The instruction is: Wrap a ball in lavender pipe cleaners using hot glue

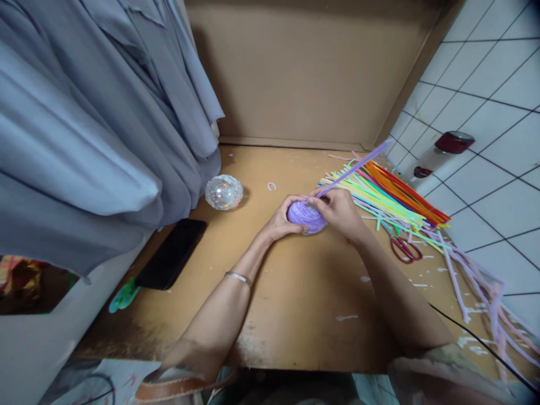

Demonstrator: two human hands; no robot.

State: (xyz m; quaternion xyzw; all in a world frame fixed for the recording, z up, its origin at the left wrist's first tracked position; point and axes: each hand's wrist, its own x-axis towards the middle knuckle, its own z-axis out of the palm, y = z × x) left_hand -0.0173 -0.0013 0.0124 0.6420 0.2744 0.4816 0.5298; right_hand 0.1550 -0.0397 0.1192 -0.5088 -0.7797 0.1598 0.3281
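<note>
My left hand is wrapped round a ball wound with purple pipe cleaner and holds it just above the table. At the top of the ball, the fingers of my right hand pinch a long purple pipe cleaner. Its free end sticks up and to the right, over a pile of others. Where the strand meets the ball is partly covered by my fingers. Left of my hands sits a clear faceted ball, with a small bent pale pink piece between.
Colourful pipe cleaners lie heaped at the right, beside red-handled scissors. A black phone and a green clip rest at the left under a grey curtain. A bottle stands by the tiled wall; a black cable crosses the right front.
</note>
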